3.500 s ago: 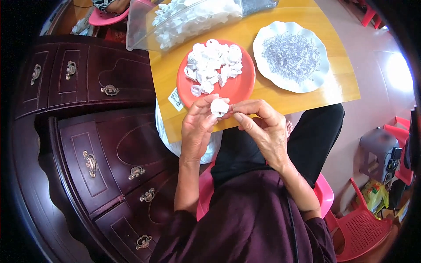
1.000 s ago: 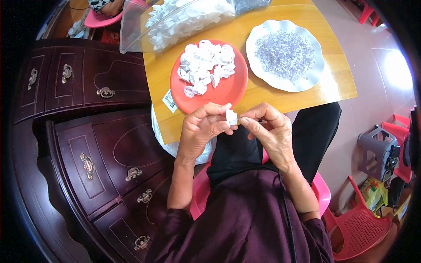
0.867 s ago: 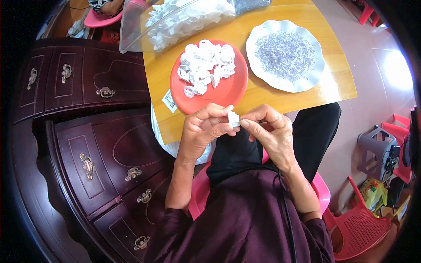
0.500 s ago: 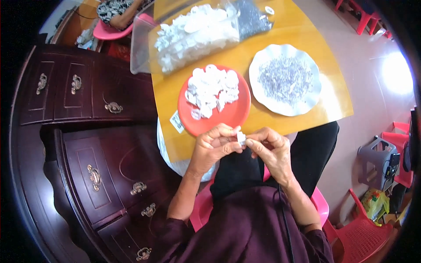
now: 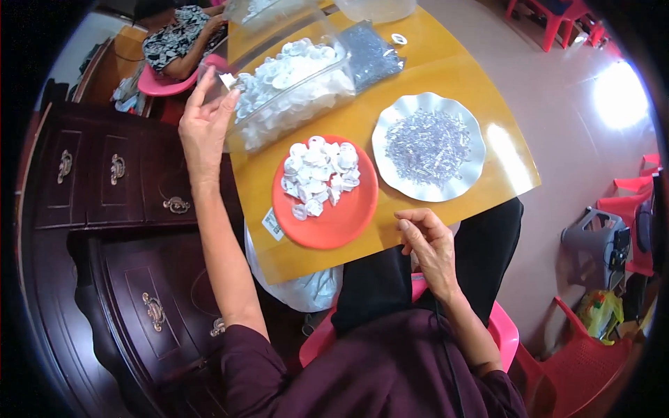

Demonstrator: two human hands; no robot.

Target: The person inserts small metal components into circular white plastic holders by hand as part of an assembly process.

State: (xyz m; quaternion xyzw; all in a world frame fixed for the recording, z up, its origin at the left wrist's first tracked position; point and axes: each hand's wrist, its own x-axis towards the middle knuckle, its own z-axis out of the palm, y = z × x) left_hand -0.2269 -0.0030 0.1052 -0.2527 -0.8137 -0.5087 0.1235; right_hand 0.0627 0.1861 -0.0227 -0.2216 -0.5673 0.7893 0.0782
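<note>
My left hand (image 5: 205,125) is raised at the left end of a clear plastic bin (image 5: 287,99), pinching a small white plastic piece (image 5: 228,81) between thumb and fingers. The bin holds a heap of similar white pieces (image 5: 293,66). Just off the table's near edge is my right hand (image 5: 431,249), its thumb and fingers curled together; whatever they may hold is too small to make out. Between the hands sits an orange-red plate (image 5: 327,233) with a pile of white round parts (image 5: 320,174). To its right, a white scalloped plate (image 5: 476,157) carries many small clear slivers (image 5: 428,146).
A bag of dark grey bits (image 5: 373,59) and a white ring (image 5: 398,39) lie on the yellow table (image 5: 488,83). Dark wooden drawers (image 5: 132,279) line the left. Someone in a patterned top (image 5: 178,38) sits at the far left. A grey stool (image 5: 592,240) stands at right.
My hands have separated. The left has reached forward and left to the bin with the white piece, while the right stays near the table edge. The view has shifted slightly.
</note>
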